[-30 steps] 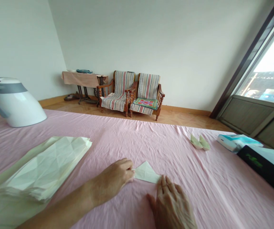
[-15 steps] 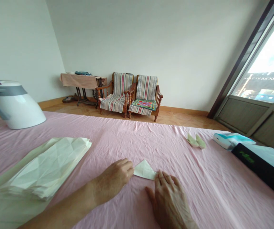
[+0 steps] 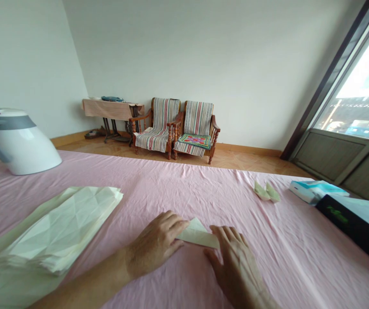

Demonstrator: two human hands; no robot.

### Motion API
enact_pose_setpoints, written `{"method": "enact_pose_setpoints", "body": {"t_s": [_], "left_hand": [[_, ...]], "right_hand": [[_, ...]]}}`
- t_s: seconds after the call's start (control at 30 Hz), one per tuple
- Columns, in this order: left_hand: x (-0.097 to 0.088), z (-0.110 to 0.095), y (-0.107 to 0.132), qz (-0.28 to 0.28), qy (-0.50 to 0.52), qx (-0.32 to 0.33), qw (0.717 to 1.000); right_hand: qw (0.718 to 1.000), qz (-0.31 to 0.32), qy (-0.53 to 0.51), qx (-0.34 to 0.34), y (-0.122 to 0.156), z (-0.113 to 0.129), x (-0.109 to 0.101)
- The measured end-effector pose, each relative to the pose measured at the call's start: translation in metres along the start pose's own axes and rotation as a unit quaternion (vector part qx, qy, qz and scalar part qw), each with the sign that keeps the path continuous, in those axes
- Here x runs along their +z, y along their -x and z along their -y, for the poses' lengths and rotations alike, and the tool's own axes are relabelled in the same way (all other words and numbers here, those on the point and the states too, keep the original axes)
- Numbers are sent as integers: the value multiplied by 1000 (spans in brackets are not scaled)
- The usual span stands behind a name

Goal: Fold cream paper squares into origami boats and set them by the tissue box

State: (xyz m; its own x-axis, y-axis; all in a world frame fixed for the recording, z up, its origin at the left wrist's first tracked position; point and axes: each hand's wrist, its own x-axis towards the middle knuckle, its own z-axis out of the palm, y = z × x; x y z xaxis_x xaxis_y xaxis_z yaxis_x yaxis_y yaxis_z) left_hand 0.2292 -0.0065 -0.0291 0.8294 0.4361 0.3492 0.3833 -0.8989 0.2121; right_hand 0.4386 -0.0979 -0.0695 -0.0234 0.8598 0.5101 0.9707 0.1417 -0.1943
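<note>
A small folded piece of pale paper (image 3: 197, 234) lies on the pink tablecloth (image 3: 178, 189) in front of me. My left hand (image 3: 157, 244) rests on its left end, fingers curled and pinching the edge. My right hand (image 3: 236, 264) lies on its right end with the fingers pressed together on the paper. To the left sits a stack of creased cream paper sheets (image 3: 58, 227). A finished folded paper shape (image 3: 267, 192) lies further off to the right.
A white jug (image 3: 17, 141) stands at the far left. A teal and white box (image 3: 315, 190) and a black box (image 3: 355, 225) sit at the right edge. Two wooden chairs (image 3: 181, 128) and a small table (image 3: 113, 109) stand by the far wall.
The paper's upper triangle has been folded lower and flatter. Both hands have moved closer together over its ends.
</note>
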Motion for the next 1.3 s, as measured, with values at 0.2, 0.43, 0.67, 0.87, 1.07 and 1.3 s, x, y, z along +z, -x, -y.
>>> {"method": "enact_pose_setpoints", "body": {"t_s": [0.2,0.43,0.67,0.87,1.07,1.3], "left_hand": [[5,-1,0,-4,-4,14,1000],[2,-5,1,22,-6,34,999],[-1,-10,0,53,25,24,998],[-2,-12,-2,82,-14,40,996],[-2,-12,-1,94,-21,48,994],[-3,-12,0,95,-22,55,994]], "right_hand": [[999,10,-41,5,-2,5,0],[998,3,-59,-11,-6,6,0],[997,16,-68,-20,-3,8,-4],[996,27,-73,42,-3,8,-11],[999,-14,2,44,-1,-15,4],[995,-7,-38,87,5,-27,27]]}}
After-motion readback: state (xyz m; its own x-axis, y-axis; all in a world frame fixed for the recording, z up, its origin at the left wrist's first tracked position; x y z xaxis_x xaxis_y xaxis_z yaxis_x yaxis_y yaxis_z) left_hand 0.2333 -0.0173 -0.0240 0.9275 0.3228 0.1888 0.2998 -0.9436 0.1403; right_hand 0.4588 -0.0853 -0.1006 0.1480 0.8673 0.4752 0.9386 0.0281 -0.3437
